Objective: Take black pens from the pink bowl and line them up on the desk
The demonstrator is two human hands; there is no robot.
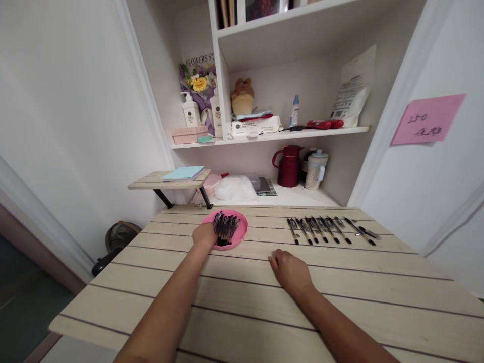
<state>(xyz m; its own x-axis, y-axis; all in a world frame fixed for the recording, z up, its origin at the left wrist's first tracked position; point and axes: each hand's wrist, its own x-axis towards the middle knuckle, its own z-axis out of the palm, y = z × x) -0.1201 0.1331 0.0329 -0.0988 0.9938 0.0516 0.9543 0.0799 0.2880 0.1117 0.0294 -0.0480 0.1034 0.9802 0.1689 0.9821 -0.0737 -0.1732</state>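
A pink plate (242, 231) sits on the striped wooden table (340, 282) and holds a pile of dark pens (226, 226). My left hand (204, 235) reaches to the plate's left rim with its fingers curled at the pens; whether it grips any is hidden. My right hand (289, 268) rests on the tabletop with the fingers loosely curled under, holding nothing. To its upper right, a row of several dark pens (327, 230) lies side by side on the table.
A small raised shelf (151, 182) with a blue notebook (184, 173) stands at the table's back left. Behind are a red jug (289, 166), a white mug (315, 170), a plastic bag (235, 189) and shelves with bottles. A pink note (427, 120) hangs on the right wall.
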